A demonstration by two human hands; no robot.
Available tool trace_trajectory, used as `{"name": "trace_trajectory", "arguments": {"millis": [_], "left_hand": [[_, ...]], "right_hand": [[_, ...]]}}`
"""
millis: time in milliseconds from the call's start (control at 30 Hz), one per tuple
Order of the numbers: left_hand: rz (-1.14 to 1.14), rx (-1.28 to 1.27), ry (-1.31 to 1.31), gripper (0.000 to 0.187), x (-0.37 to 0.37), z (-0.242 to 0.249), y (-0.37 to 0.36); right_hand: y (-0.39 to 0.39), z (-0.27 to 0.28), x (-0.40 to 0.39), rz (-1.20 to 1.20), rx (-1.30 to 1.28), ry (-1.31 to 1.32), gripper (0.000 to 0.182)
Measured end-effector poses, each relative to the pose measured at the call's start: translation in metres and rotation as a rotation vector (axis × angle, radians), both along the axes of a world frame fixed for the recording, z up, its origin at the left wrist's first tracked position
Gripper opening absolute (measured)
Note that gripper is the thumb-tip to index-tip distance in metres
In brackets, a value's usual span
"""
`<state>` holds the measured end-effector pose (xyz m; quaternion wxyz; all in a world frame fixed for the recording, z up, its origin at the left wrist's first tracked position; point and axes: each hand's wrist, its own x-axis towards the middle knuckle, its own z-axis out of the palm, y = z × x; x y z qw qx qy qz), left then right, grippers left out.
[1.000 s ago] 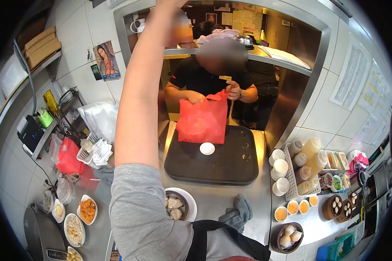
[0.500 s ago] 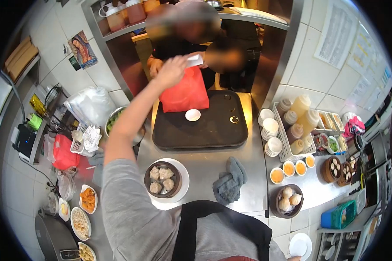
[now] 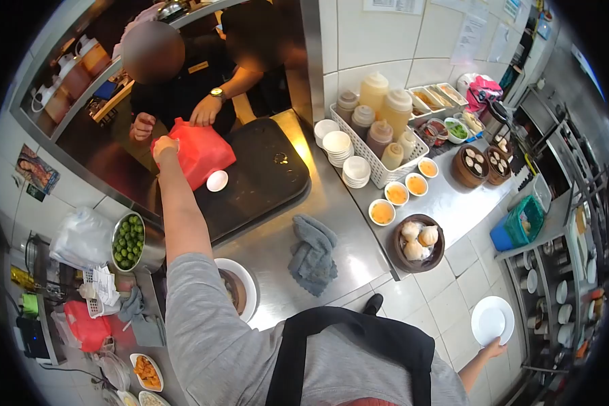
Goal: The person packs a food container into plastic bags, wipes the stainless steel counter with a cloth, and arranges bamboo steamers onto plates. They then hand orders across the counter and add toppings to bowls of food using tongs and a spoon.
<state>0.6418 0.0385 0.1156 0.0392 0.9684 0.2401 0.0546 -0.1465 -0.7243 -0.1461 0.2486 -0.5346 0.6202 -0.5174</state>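
Note:
My left hand [image 3: 165, 147] reaches across to the counter window, its fingers closed on the upper left of a red bag [image 3: 206, 152]. The bag stands on a black tray [image 3: 264, 177], with a small white cup [image 3: 217, 181] against its base. A co-worker's hand with a wristwatch [image 3: 205, 110] touches the bag's top; another co-worker's hand [image 3: 142, 126] is just left of it. Low on the right, my right hand [image 3: 495, 347] grips the rim of a round white plate [image 3: 492, 319], held over the floor. A steamer basket [image 3: 234, 289] on a plate is partly hidden by my left arm.
A grey cloth [image 3: 312, 254] lies on the steel counter. To its right are stacked white bowls [image 3: 356, 170], sauce bottles [image 3: 394, 111] in a white basket, cups of orange sauce [image 3: 382, 213] and a steamer of dumplings [image 3: 418, 240]. A pot of green fruit [image 3: 128, 242] stands left.
The view has swung right. My left hand has gone from the white paper at the window down to the red bag. My right hand and its plate have come further into view.

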Motion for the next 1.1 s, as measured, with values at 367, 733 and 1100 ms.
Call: {"name": "trace_trajectory", "arguments": {"millis": [367,733,1100], "left_hand": [[-0.161,0.120,0.197,0.076,0.042,-0.049,0.060],[-0.497,0.389,-0.303,0.046,-0.067,0.049,-0.085],[-0.354,-2.117,0.387,0.053,-0.363,-0.062,-0.585]], "right_hand": [[-0.014,0.016,-0.009,0.126,-0.008,-0.105,0.058],[-0.056,0.167,0.246,0.983,0.163,-0.170,0.029],[-0.080,0.230,0.420,2.094,0.180,-0.088,0.023]]}}
